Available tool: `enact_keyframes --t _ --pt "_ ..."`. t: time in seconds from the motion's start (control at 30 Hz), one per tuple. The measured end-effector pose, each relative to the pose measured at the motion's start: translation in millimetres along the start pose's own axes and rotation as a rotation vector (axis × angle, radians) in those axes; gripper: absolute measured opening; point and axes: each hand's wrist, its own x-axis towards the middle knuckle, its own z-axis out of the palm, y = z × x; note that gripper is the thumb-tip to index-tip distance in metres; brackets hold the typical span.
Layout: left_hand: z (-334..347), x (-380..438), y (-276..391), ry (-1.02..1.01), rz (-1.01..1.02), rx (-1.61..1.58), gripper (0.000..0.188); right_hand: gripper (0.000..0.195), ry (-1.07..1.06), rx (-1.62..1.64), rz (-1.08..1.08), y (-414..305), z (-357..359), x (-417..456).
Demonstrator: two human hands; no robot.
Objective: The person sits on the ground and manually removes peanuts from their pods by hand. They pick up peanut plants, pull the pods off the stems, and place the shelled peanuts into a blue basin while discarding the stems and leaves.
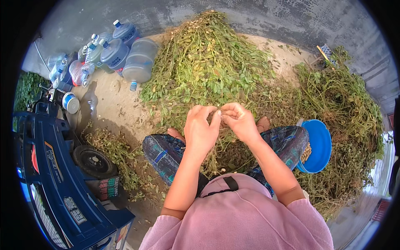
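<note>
My left hand (pixel 201 125) and my right hand (pixel 240 121) meet in front of me, above my lap. Their thumbs and fingertips pinch together on thin brown roots of a peanut plant (pixel 218 150), whose pale stems hang between my legs. Whether a pod sits between the fingertips is hidden. Just beyond my hands lies a large heap of peanut plants (pixel 209 65) with green and yellowing leaves, some pods showing at its top. A blue plastic basin (pixel 318 147) stands by my knee on the right, tilted, with peanut pods (pixel 306 153) at its near-left side.
Large water bottles (pixel 140 59) stand and lie by the grey wall (pixel 281 25) at the back left. A blue cargo tricycle (pixel 56 175) with a black wheel (pixel 95 162) is on the left, near a white and blue bucket (pixel 71 103). More plants (pixel 340 106) are piled right.
</note>
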Motion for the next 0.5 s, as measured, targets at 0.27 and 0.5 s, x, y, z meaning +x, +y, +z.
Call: enact_keyframes --t 0.27,0.5 --pt "15.8 -2.3 -28.9 -0.178 -0.277 -0.469 0.013 0.017 -0.022 0.018 -0.007 12.1 -1.4 -2.6" --pt "18.6 -3.6 -42.5 -0.332 -0.376 -0.62 0.01 0.014 -0.128 0.176 0.164 8.3 -8.1 -5.2"
